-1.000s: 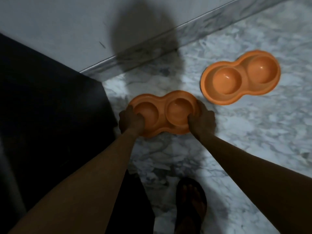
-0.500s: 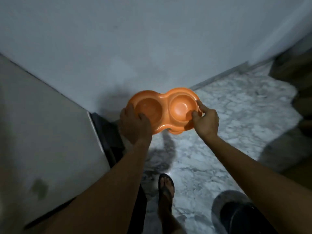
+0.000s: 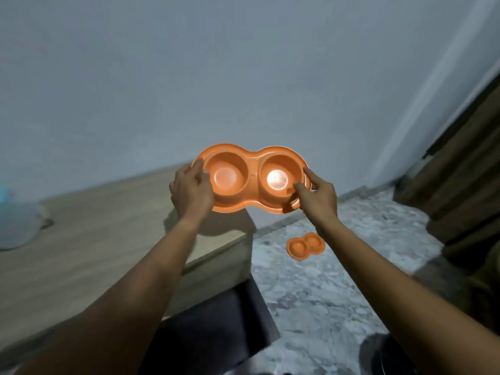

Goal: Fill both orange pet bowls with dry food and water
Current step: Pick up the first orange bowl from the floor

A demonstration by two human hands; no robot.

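Held bowl: the orange double bowl [image 3: 253, 169] is up in the air, level, both cups facing up and dry, with a glint of light in the right cup.
Left hand: the left hand [image 3: 190, 190] grips the bowl's left end, fingers curled over the rim.
Right hand: the right hand [image 3: 316, 194] pinches the right end, thumb inside the right cup and fingers round the outer rim.
Change: a second ago this bowl sat on the floor under both hands; half a second ago it was lifted in front of the wall; now it is higher, over the corner of the wooden top.
Second bowl: the other orange double bowl [image 3: 305, 245] is back in view, flat on the floor, well below and apart from the held one.
Surface: a pale wooden top [image 3: 108, 239] runs left, its corner just under the held bowl, with a dark front [image 3: 216, 326] below it.
Far left: something pale blue [image 3: 13, 220] lies on the top, too blurred to name.
Room: grey-white marble floor [image 3: 324, 293], plain pale wall [image 3: 216, 77] behind, brown folds [image 3: 465, 171] at the right edge.
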